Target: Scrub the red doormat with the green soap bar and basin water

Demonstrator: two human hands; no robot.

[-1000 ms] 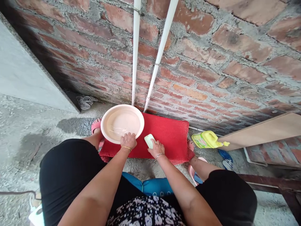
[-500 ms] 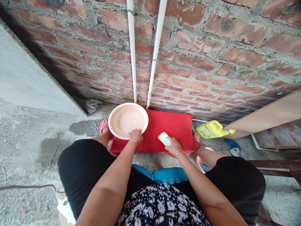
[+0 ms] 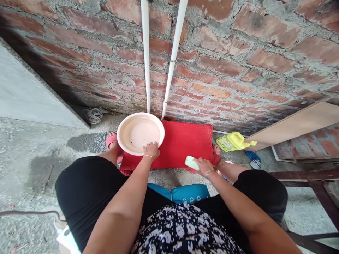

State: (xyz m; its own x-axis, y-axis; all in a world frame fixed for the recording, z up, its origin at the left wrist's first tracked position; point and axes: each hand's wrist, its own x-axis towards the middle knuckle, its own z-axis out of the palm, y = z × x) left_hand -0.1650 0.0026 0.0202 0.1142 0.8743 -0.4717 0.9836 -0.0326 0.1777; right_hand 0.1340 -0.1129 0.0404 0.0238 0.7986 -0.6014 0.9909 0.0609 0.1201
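My left hand is closed on the near right rim of a cream plastic basin. Shallow water seems to lie in the basin, which rests on the left part of a red cloth. In my right hand is a pale green block with rounded corners, the size of a soap bar or a small scrub brush; which of these I cannot tell. It is over the cloth's near right edge, and my fingers cover its right end.
To the right stands a yellow detergent jug, with blue slippers beyond it. Two white pipes run down the brick wall. A grey slab leans at the left, near a grey rag.
My right hand has moved right and slightly toward me with the pale green block, to the cloth's near edge. My left hand stays on the basin rim. The view has shifted a little.
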